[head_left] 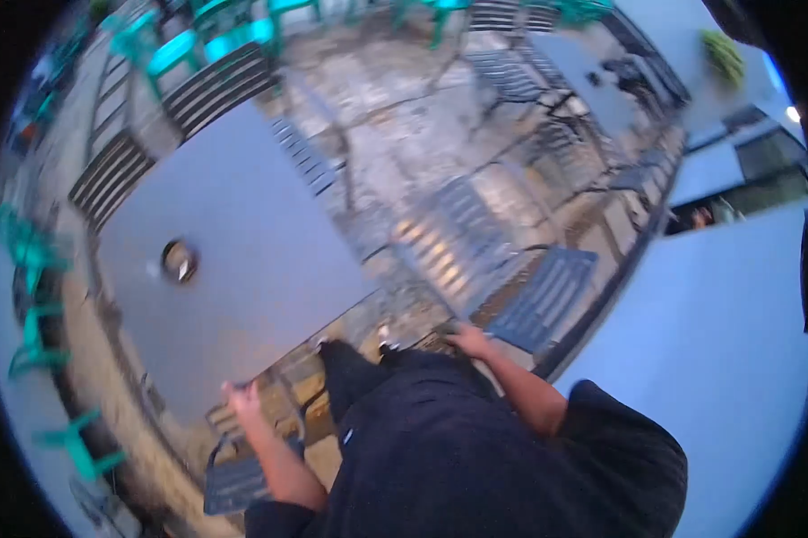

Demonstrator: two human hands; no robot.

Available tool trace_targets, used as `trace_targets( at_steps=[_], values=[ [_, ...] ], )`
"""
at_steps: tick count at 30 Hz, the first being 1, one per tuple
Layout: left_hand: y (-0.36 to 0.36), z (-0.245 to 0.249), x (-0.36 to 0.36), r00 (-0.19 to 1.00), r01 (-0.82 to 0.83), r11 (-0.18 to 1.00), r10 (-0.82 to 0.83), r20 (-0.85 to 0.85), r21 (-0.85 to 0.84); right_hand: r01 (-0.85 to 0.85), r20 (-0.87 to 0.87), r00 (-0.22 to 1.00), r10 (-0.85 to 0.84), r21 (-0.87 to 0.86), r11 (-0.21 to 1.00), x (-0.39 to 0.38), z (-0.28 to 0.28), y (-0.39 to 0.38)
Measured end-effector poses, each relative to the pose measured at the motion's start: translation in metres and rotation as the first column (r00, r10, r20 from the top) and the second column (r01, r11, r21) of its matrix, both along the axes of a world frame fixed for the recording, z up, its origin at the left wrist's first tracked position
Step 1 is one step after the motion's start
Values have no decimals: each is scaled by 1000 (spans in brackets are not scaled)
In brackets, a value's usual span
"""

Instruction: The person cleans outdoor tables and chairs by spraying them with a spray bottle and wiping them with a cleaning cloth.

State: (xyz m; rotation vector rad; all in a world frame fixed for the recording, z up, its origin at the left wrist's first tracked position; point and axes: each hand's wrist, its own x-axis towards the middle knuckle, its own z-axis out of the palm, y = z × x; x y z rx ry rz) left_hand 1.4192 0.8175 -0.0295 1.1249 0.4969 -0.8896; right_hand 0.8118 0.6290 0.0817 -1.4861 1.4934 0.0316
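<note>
My left hand [244, 400] is at the near edge of a grey square table [242, 215], its blurred fingers apart over the edge. Beside that forearm stands a dark slatted chair [238, 484]. My right hand [468, 341] is low at my other side, fingers curled at a small dark shape that I cannot make out. Right by it is another dark slatted chair [545, 300]. A round ashtray-like dish [180, 261] with something white in it sits on the table.
More slatted chairs [220, 90] line the table's far side. A second grey table [583, 81] carries dark items at the upper right. Green plastic chairs [175, 52] stand at the back and left. A pale wall or panel [699, 314] rises on the right. The floor [413, 134] is stone paving.
</note>
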Motion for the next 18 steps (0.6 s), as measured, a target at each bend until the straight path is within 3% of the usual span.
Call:
trace_targets(
  at_steps=[1, 2, 3, 5, 8, 9, 10, 11, 13, 15, 16, 17, 18],
  values=[
    [-4, 3, 0, 1000, -2, 1000, 1, 19, 3, -77, -296, 953, 58, -53, 996, 6, -18, -10],
    [-8, 6, 0, 999, -3, 1000, 3, 39, 7, -7, -91, 996, -1, -82, 997, 26, 12, -23],
    [-12, 12, -1, 998, -5, 1000, 4, 58, 10, -40, -78, 996, 33, -86, 995, 41, 21, -35],
    [-29, 23, 1, 985, -164, 969, 170, -17, 186, -133, -50, 991, 128, -122, 984, 65, 34, -58],
    [-20, -1, 2, 996, -87, 988, 87, -7, -128, -191, 28, 979, 201, -206, 960, 87, 57, -64],
    [-31, 28, -8, 998, -63, 983, 65, -8, 173, -227, 32, 970, 241, -225, 947, 94, 60, -65],
    [-11, 7, -11, 871, 183, 912, -324, 369, 368, -212, 139, 963, 231, -139, 967, 99, 64, -66],
    [-15, 11, -15, 934, 100, 935, -206, 293, 340, -222, 232, 946, 225, -38, 974, 108, 70, -72],
    [-29, 22, -25, 986, -120, 945, 78, 147, 303, -204, 246, 944, 219, -85, 975, 116, 59, -74],
    [-31, 11, -26, 990, -126, 984, 117, 77, 126, -211, 238, 943, 234, -117, 970, 143, 79, -92],
    [-37, 19, -26, 990, -131, 983, 122, 75, 126, -188, 234, 948, 215, -131, 973, 154, 111, -96],
    [-36, 20, -30, 989, -136, 982, 127, 74, 128, -252, 143, 958, 248, 17, 967, 184, 180, -107],
    [-34, 22, -33, 989, -140, 981, 131, 69, 135, -334, 138, 925, 355, -150, 930, 196, 173, -112]
  ],
)
